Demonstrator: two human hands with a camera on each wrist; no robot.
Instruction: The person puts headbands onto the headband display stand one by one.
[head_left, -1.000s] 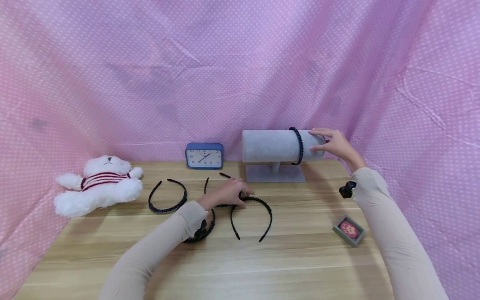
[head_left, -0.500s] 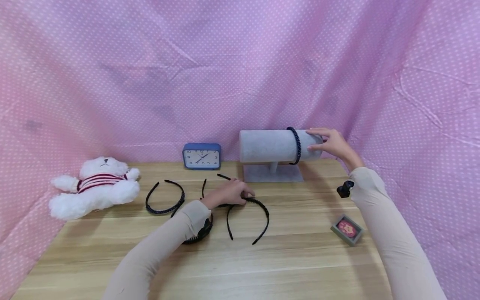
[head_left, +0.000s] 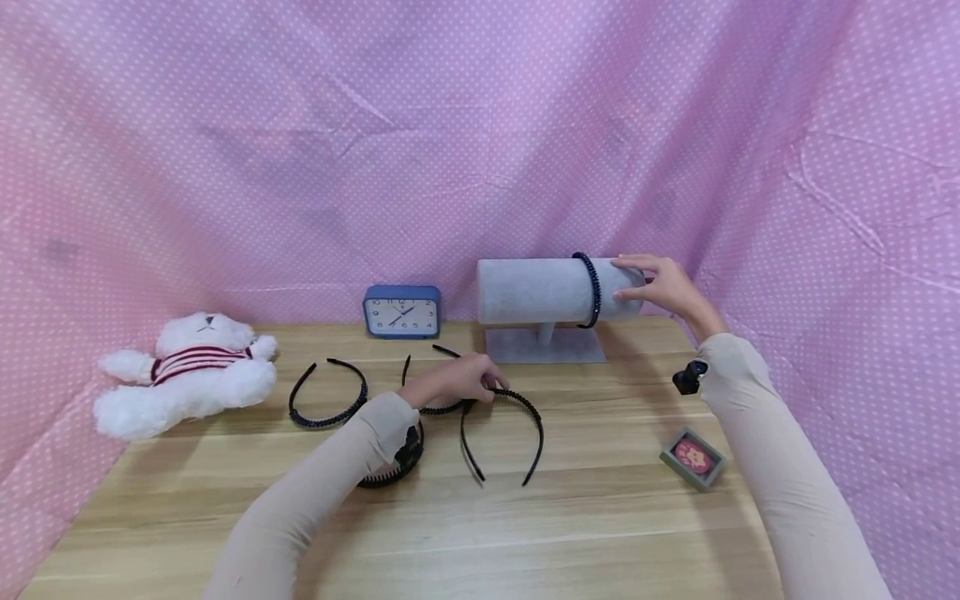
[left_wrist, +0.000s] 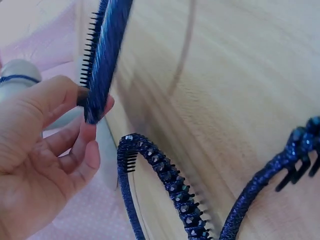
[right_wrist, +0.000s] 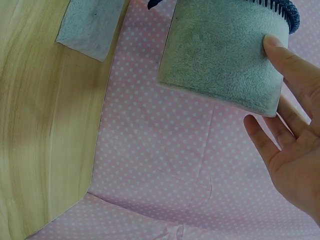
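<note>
My left hand (head_left: 467, 379) pinches a dark headband (head_left: 540, 429) between thumb and fingers; in the left wrist view this headband (left_wrist: 107, 55) has a toothed inner edge and rises from the grip. At the back right, a grey plush roll (head_left: 525, 292) on a flat-based stand carries a beaded black headband (head_left: 595, 292). My right hand (head_left: 667, 286) holds the roll's right end, thumb on the front and fingers reaching over and behind. More headbands lie on the table: one at left (head_left: 330, 422), one partly behind my left hand (head_left: 406, 371), and one partly under my left forearm (head_left: 390, 479).
A blue alarm clock (head_left: 402, 312) stands at the table's back edge. A white plush bear (head_left: 198, 375) in a striped top lies far left. A small framed box with a red inside (head_left: 693, 458) sits at right. Pink dotted cloth (head_left: 420, 150) hangs behind.
My left fingers have closed on the headband, and its free ends have shifted a little to the right. My right hand stays at the roll's end.
</note>
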